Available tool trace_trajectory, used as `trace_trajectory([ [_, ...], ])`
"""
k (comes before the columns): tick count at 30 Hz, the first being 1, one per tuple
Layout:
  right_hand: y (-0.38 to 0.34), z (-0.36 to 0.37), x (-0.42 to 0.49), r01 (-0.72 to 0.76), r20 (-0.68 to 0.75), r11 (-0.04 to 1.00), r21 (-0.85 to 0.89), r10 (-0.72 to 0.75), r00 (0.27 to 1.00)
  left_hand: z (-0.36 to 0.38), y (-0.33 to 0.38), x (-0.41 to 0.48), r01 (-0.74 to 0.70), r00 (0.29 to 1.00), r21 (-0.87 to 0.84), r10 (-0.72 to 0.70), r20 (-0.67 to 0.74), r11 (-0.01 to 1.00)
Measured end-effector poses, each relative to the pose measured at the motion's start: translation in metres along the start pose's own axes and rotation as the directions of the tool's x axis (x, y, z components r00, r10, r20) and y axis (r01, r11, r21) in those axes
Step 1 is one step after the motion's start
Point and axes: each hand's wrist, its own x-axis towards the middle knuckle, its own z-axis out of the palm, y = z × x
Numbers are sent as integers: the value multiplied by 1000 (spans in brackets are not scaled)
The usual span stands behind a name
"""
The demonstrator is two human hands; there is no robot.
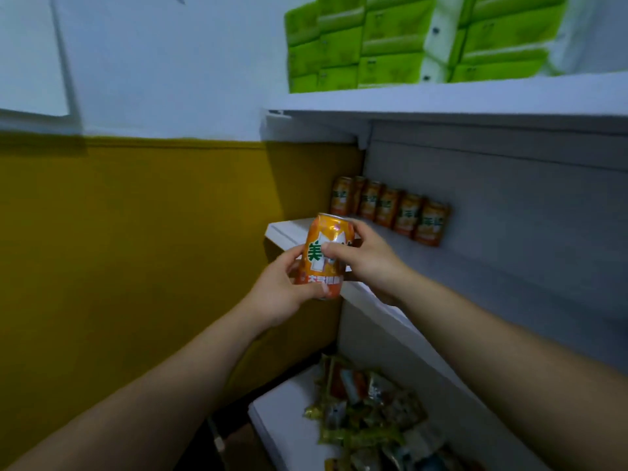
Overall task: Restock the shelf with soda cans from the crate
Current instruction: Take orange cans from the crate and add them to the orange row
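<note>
Both hands grip one orange can before the shelf edge: left hand at its base, right hand hiding its label; six cans behind are blurred

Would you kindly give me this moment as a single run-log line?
left hand grips can | right hand grips can | shelf: can row at back

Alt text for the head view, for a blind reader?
The left hand and right hand grip an orange metal soda can before a white shelf holding a row of matching orange cans. Green packs sit above, mixed snack packets below.
</note>
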Motion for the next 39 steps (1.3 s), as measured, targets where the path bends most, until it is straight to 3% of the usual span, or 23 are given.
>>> trace_trajectory([
  [4,8,-52,-14,23,-209,1000,-7,-24,978,44,2,33,-19,982,58,7,187,998],
  [7,17,-86,-20,7,-317,990,-141,-52,947,70,-3,52,-61,951,280,-30,308,958],
  [9,24,-105,-20,-42,-361,974,-222,-42,932,80,-9,65,-140,947,540,-47,318,830],
  [11,33,-116,-17,-66,-375,967,-246,-32,927,84,-17,79,-232,945,751,-40,325,618],
  [13,44,-122,-11,-42,-363,973,-228,-45,931,84,-26,94,-243,947,837,-65,313,490],
  [16,58,-127,5,-10,-357,983,-182,-57,932,82,-36,113,-229,952,877,-89,291,423],
  [21,73,-125,50,15,-358,982,-186,-82,930,69,-41,152,-176,962,902,-126,243,394],
  [29,89,-128,143,-107,-401,895,-432,-85,912,66,-50,194,-108,979,911,-116,167,399],
  [39,103,-114,242,-122,-385,890,-439,-64,921,64,-56,194,-142,984,903,-43,174,405],
])
